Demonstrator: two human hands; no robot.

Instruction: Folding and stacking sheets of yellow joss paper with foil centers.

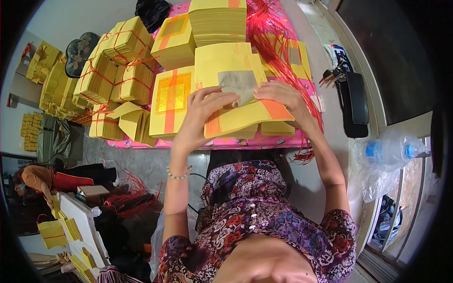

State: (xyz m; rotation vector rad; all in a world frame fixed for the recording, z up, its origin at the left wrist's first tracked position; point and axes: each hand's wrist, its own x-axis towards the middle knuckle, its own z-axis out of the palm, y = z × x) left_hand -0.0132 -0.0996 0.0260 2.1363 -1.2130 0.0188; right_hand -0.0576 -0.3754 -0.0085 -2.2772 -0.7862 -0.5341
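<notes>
Between my hands is a sheaf of yellow joss paper (236, 123), curved, with orange bands and a silver-grey square near its middle. My left hand (206, 106) grips its left side, fingers bent over the top and the thumb near the grey square. At the right side my right hand (284, 97) is closed around the edge, fingers lying across the top sheets. Just behind the sheaf rises a yellow paper stack (222, 59). Left of my left hand sits a stack with a gold square (173, 96) and an orange stripe.
Bundles tied with red strips (130, 40) are piled at the left of the pink table cover (226, 143). Loose red strips (278, 52) trail over the table's right side. A taller paper stack (217, 23) stands at the back. Bagged clear bottles (384, 153) are at the right.
</notes>
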